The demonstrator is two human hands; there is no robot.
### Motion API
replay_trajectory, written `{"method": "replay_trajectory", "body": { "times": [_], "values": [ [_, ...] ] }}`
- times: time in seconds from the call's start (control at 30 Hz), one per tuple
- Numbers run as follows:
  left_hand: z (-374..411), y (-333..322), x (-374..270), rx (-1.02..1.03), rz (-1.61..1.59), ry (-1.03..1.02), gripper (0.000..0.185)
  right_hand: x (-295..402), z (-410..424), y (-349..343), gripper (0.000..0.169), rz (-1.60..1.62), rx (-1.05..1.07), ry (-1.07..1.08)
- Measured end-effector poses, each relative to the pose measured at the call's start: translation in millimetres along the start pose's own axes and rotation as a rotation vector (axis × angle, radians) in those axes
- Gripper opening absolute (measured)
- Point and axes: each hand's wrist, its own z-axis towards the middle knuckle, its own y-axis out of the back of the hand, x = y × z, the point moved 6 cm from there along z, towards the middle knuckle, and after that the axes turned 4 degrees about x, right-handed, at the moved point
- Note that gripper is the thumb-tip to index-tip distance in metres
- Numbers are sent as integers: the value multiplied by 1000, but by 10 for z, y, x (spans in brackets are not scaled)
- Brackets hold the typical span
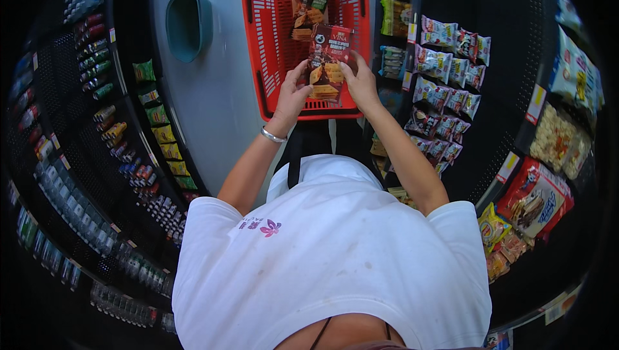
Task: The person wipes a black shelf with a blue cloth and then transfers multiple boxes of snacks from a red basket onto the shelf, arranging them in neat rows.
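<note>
Between my two hands is a dark red-brown biscuit box (331, 59), its printed front with pictured crackers turned up towards me. My left hand (293, 91) grips its left edge, a silver bangle on the wrist. On the right edge, my right hand (361, 80) holds it with the thumb on the front. The box is above the near part of a red plastic shopping basket (265, 55). Farther in lies a second biscuit box (309, 9) with a green patch on its front; the held box hides part of it.
A teal plastic bin (205, 26) stands on the grey floor (220, 103), left of the basket. Shelves on the left carry cans (99, 67), bottles (72, 200) and snack bags (164, 133). Right-hand shelves hold packaged snacks (433, 62) and a large red snack bag (537, 197).
</note>
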Motion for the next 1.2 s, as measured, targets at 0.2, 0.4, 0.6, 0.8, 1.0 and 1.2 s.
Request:
{"method": "replay_trajectory", "body": {
  "times": [0.2, 0.4, 0.6, 0.8, 1.0, 1.2],
  "values": [
    [-486, -886, -276, 86, 46, -125, 74, -274, -633, 690, 50, 232, -87, 206],
    [-1067, -1877, -602, 248, 197, -295, 75, -496, -1553, 1522, 50, 281, -228, 261],
    [-1695, -2871, -1135, 359, 279, -581, 70, -133, -2675, 2417, 58, 18, -614, 567],
    [-2445, -3526, -1911, 624, 317, -1011, 77, 672, -4148, 3000, 74, -148, -985, 864],
    [-3296, -4068, -2657, 878, 189, -1377, 79, 1274, -5603, 3108, 84, -355, -1294, 917],
    [-4209, -4662, -3511, 1248, 19, -1558, 83, 1751, -6765, 3261, 76, -703, -1505, 1041]
  ]
}}
